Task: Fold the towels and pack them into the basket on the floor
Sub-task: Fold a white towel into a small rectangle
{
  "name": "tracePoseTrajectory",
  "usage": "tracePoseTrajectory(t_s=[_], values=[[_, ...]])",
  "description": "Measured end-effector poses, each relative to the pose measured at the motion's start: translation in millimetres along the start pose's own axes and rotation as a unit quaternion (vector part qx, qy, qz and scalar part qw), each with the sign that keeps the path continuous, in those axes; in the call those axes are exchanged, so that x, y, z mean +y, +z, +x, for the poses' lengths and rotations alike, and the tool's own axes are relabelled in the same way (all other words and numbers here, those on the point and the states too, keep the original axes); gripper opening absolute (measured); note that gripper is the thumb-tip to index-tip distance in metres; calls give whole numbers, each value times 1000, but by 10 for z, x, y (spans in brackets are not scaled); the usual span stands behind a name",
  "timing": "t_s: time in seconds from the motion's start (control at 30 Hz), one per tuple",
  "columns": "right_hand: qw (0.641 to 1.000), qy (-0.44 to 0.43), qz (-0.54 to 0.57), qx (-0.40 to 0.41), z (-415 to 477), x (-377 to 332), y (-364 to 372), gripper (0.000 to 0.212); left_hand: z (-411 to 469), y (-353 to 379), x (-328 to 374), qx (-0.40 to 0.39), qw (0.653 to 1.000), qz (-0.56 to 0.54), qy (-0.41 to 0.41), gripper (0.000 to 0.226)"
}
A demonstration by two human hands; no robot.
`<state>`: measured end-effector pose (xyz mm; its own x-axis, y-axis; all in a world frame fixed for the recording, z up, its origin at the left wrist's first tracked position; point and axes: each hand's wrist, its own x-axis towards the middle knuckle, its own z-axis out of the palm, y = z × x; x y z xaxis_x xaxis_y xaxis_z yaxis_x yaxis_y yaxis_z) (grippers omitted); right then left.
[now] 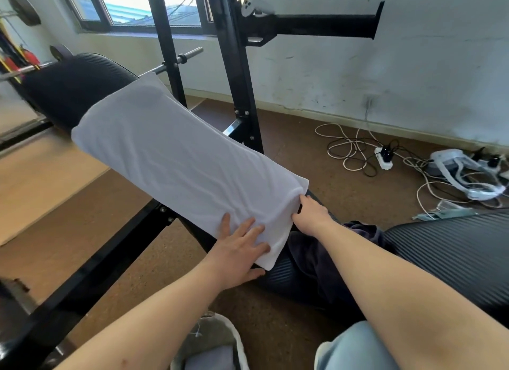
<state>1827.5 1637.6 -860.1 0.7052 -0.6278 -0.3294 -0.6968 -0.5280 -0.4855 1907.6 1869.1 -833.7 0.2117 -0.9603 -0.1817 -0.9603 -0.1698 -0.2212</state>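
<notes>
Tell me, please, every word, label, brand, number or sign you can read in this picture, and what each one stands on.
None can be read.
The white towel is plain.
The white controller on the black rack shows only dark round spots.
Any marking on the power strip or the headset on the floor is too small to read.

white towel: 1 | dark towel: 1 | basket: 1
</notes>
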Motion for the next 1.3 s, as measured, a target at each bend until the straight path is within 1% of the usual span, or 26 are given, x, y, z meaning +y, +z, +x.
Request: tracePoseTrajectory(t_s=[0.07, 0.1, 0.13, 0.2, 0.23, 0.3, 0.37, 0.43, 0.53, 0.57, 0.6, 0.63, 0.7, 0.73, 0.8, 0.83, 0.87, 0.9, 0.97, 1.0, 1.1, 1.2, 1.23, 1.3], values=[[1000, -9, 10, 7, -36, 27, 22, 63, 1, 1, 47, 2, 1000, 7, -7, 31], [999, -13, 25, 15, -56, 41, 28, 61, 9, 7, 55, 6, 1000, 16, -4, 21], [998, -16, 55, 29, -72, 51, 30, 59, 14, 13, 61, 19, 1000, 23, -4, 16], [989, -23, 138, 56, -88, 43, 8, 55, 28, 51, 61, 69, 998, -4, 1, 11], [983, -24, 173, 60, -83, 27, -8, 55, 36, 47, 66, 94, 995, -42, 10, 5], [970, -10, 237, 58, -28, 3, -33, 55, 42, 22, 71, 125, 979, -164, 1, 16], [953, 24, 296, 60, 22, -34, -70, 57, 27, -35, 65, 145, 951, -270, -31, 18], [936, 47, 342, 69, 115, -33, -68, 60, 38, -47, 33, 177, 931, -311, -68, 15], [910, 63, 398, 93, 226, -127, -69, 64, 78, -69, -45, 196, 903, -357, -135, 26], [911, 63, 396, 96, 232, -180, -84, 63, 94, -78, -77, 202, 890, -379, -154, 27], [920, 55, 376, 102, 238, -221, -103, 59, 101, -102, -109, 198, 878, -403, -165, 27], [935, 43, 333, 114, 240, -249, -130, 55, 97, -128, -145, 188, 874, -418, -164, 29], [958, 13, 236, 161, 245, -295, -198, 44, 78, -160, -225, 152, 882, -419, -153, 41], [962, -1, 200, 189, 260, -308, -236, 40, 68, -172, -266, 145, 887, -412, -147, 42], [961, -7, 154, 230, 297, -339, -304, 32, 51, -176, -332, 185, 886, -404, -134, 23], [959, -4, 144, 243, 317, -351, -339, 30, 52, -175, -355, 215, 877, -405, -140, 14], [957, -5, 141, 254, 335, -376, -377, 28, 51, -177, -389, 244, 863, -412, -159, 8], [954, -5, 146, 262, 346, -414, -415, 27, 47, -198, -428, 269, 841, -431, -186, 7], [945, -5, 169, 279, 380, -526, -511, 25, 25, -284, -514, 294, 794, -477, -235, 10], [943, -8, 179, 282, 395, -603, -567, 23, 13, -329, -567, 295, 780, -492, -252, 14], [941, -34, 209, 263, 455, -891, -705, 17, -54, -449, -773, 301, 768, -491, -279, 27], [930, -74, 260, 250, 540, -1227, -777, 7, -147, -539, -1044, 320, 753, -488, -304, 34], [927, -90, 264, 252, 569, -1342, -791, 6, -184, -557, -1139, 332, 740, -494, -312, 34], [921, -116, 265, 260, 642, -1566, -812, 6, -255, -562, -1332, 355, 702, -518, -335, 32]])
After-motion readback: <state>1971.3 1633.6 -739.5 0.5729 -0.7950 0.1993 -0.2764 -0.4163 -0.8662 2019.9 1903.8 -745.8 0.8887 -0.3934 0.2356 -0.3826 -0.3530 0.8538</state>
